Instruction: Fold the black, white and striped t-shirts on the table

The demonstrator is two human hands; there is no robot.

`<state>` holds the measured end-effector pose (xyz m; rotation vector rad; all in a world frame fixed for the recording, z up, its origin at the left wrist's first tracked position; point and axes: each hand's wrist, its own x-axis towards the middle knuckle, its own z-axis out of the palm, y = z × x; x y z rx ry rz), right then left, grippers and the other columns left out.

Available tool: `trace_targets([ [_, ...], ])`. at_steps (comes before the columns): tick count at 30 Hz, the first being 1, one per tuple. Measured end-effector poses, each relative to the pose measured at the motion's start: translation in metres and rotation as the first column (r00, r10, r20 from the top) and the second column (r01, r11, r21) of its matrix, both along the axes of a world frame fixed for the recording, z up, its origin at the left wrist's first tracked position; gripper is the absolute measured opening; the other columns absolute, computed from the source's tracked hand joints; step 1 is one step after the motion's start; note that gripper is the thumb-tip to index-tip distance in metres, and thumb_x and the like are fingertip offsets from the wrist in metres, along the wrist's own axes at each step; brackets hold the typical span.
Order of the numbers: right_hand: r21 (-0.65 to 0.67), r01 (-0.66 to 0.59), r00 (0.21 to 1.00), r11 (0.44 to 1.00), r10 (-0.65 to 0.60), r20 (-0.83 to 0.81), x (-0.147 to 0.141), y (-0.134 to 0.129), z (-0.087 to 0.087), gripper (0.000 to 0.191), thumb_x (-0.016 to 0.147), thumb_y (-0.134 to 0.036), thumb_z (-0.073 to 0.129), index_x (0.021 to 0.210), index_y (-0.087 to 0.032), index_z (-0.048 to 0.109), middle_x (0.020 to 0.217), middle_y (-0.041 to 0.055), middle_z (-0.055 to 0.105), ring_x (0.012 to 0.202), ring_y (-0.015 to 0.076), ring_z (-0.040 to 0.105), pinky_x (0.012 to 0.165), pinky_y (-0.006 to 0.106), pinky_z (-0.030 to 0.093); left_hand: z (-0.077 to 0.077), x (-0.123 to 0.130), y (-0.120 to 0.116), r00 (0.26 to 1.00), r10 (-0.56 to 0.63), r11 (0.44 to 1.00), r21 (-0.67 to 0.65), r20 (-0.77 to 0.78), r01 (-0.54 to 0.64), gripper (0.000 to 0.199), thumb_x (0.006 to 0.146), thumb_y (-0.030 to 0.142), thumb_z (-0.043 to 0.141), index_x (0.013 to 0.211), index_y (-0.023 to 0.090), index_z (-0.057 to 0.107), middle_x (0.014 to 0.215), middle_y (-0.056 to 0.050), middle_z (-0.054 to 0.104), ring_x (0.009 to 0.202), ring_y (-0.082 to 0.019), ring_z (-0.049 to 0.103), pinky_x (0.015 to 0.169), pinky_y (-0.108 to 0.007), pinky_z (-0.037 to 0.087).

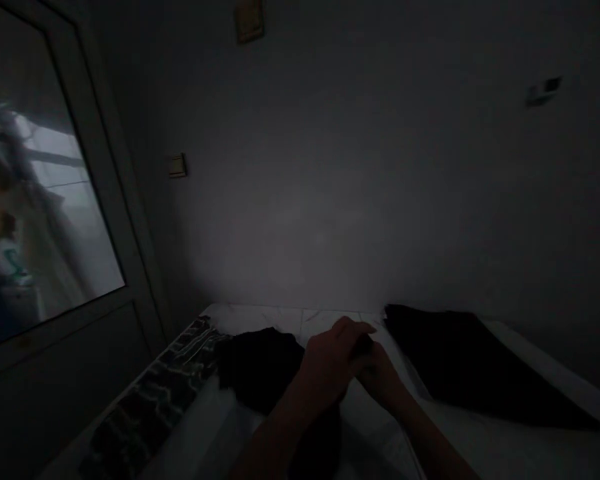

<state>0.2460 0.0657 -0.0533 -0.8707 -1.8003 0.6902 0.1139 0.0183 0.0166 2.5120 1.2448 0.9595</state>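
While my left hand [329, 363] and right hand [380, 381] meet, narrowly curled over a small dark piece [364, 345], grip unclear, a long black folded cloth [480, 367] slants away just right of them, and a crumpled black cloth [259, 367] lies nearer my left hand on the white veined worktop [250, 319].

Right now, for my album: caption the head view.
Left hand and right hand meet between a dark cloth and another.

A bunched cloth [257, 367] is lying left of the left hand [327, 363]; a flat cloth [475, 367] is lying right of the right hand [377, 377]; a wall [300, 187] is standing behind both.
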Motion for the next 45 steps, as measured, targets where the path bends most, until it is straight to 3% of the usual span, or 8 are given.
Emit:
trace_targets([
  [6,-0.091,0.252,0.967,0.964,-0.254,-0.022,0.039,-0.002,0.037,0.026,0.059,-0.02,0.056,0.079,-0.02,0.073,0.079,0.0053,0.072,0.078,0.0252,0.064,0.073,0.036,0.051,-0.015,0.0,0.034,0.928,0.208,0.971,-0.176,0.309,-0.159,0.054,0.073,0.014,0.067,0.123,0.024,0.052,0.119,-0.004,0.063,0.093,-0.018,0.063,0.086,-0.032,0.053],
  [11,-0.233,0.246,0.886,0.941,-0.316,-0.339,0.058,0.003,0.05,0.033,0.055,-0.021,0.054,0.082,-0.022,0.074,0.08,0.0033,0.073,0.083,0.025,0.065,0.077,0.036,0.052,-0.025,-0.023,0.056,0.978,0.175,0.966,-0.211,0.112,-0.149,0.015,0.074,0.013,0.05,0.079,0.022,0.062,0.086,-0.001,0.066,0.073,-0.016,0.057,0.076,-0.031,0.05],
  [22,-0.382,-0.01,0.736,0.924,-0.252,-0.628,0.075,0.013,0.045,0.043,0.068,-0.057,0.056,0.08,-0.02,0.074,0.074,0.0057,0.071,0.081,0.0246,0.068,0.076,0.036,0.054,-0.064,-0.042,0.097,0.974,0.146,0.932,-0.305,-0.173,-0.194,0.03,0.09,0.037,0.053,0.114,0.022,0.062,0.123,-0.009,0.066,0.116,-0.023,0.061,0.102,-0.036,0.046],
  [27,-0.319,-0.018,0.871,0.947,-0.142,-0.47,0.086,-0.001,0.052,0.03,0.067,-0.041,0.068,0.088,-0.022,0.076,0.091,0.0053,0.075,0.089,0.0243,0.069,0.083,0.038,0.054,-0.121,-0.074,0.131,0.593,0.562,0.648,-0.139,-0.577,-0.749,0.046,0.09,0.042,0.057,0.121,0.008,0.059,0.128,-0.026,0.059,0.121,-0.039,0.057,0.09,-0.046,0.051],
  [30,-0.292,-0.238,0.966,0.926,0.193,-0.174,0.095,-0.014,0.063,0.048,0.066,-0.029,0.079,0.113,-0.024,0.073,0.104,0.005,0.074,0.098,0.0238,0.069,0.091,0.039,0.052,-0.132,-0.097,0.135,0.573,0.608,0.554,-0.223,-0.55,-0.802,0.05,0.084,0.043,0.066,0.117,0.006,0.06,0.127,-0.03,0.059,0.123,-0.043,0.055,0.091,-0.052,0.049],
  [35,-0.287,-0.541,0.83,0.791,0.557,-0.03,0.094,-0.009,0.062,0.064,0.071,-0.044,0.082,0.129,-0.023,0.065,0.125,0.0097,0.068,0.12,0.026,0.061,0.104,0.044,0.045,-0.112,-0.109,0.135,0.774,0.5,0.636,-0.441,-0.389,-0.633,0.031,0.076,0.023,0.07,0.105,0.013,0.066,0.115,-0.017,0.07,0.113,-0.033,0.065,0.097,-0.043,0.047],
  [40,-0.202,-0.129,0.99,0.971,0.139,0.033,0.059,0.014,0.032,0.062,0.077,-0.044,0.076,0.133,-0.025,0.059,0.139,0.0131,0.058,0.123,0.0264,0.057,0.105,0.049,0.044,-0.059,-0.071,0.107,0.985,0.148,0.904,-0.416,0.09,-0.098,0.028,0.082,0.033,0.062,0.106,0.021,0.068,0.111,-0.003,0.072,0.106,-0.02,0.065,0.096,-0.029,0.048],
  [45,-0.053,-0.202,0.979,0.978,0.204,0.032,0.035,0.001,0.034,0.062,0.067,-0.037,0.084,0.125,-0.025,0.064,0.12,0.0073,0.067,0.114,0.0251,0.06,0.1,0.041,0.047,-0.005,-0.042,0.043,0.936,-0.172,0.873,-0.392,0.307,0.289,0.016,0.075,0.036,0.071,0.08,0.02,0.071,0.075,0.002,0.069,0.073,-0.016,0.064,0.07,-0.024,0.051],
])
